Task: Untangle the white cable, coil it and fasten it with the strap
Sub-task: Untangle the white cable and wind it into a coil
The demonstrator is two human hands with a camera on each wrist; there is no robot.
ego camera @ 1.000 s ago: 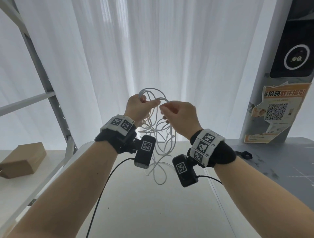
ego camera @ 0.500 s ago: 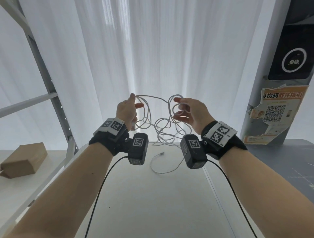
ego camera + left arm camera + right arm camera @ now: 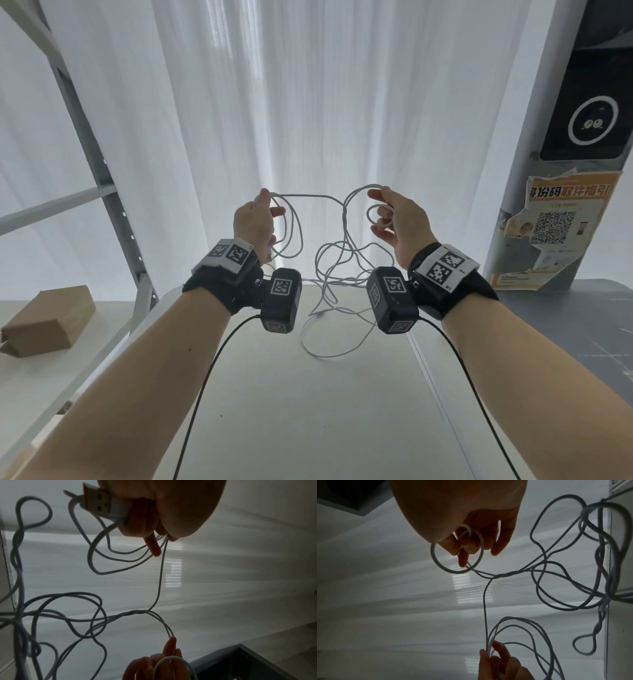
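Observation:
The white cable (image 3: pixel 310 196) stretches in the air between my two raised hands, with tangled loops (image 3: pixel 337 274) hanging down to the white table (image 3: pixel 308 411). My left hand (image 3: pixel 255 219) grips several loops and the USB plug (image 3: pixel 102 503), thumb and fingers curled round them. My right hand (image 3: pixel 394 219) pinches other strands, with a small loop (image 3: pixel 457 555) round its fingers. A short twisted stretch (image 3: pixel 135 612) lies midway between the hands. The cable's other end (image 3: pixel 317 312) rests on the table. No strap is visible.
A cardboard box (image 3: pixel 48 320) lies on the low shelf at left beside a grey metal rack (image 3: pixel 102 178). White curtains hang behind. At right a grey pillar carries a poster (image 3: pixel 555 226), with a grey table surface (image 3: pixel 582 325) below it.
My hands have moved apart, the left to the left and the right to the right. The bunched cable has spread into a stretched line with loops hanging between.

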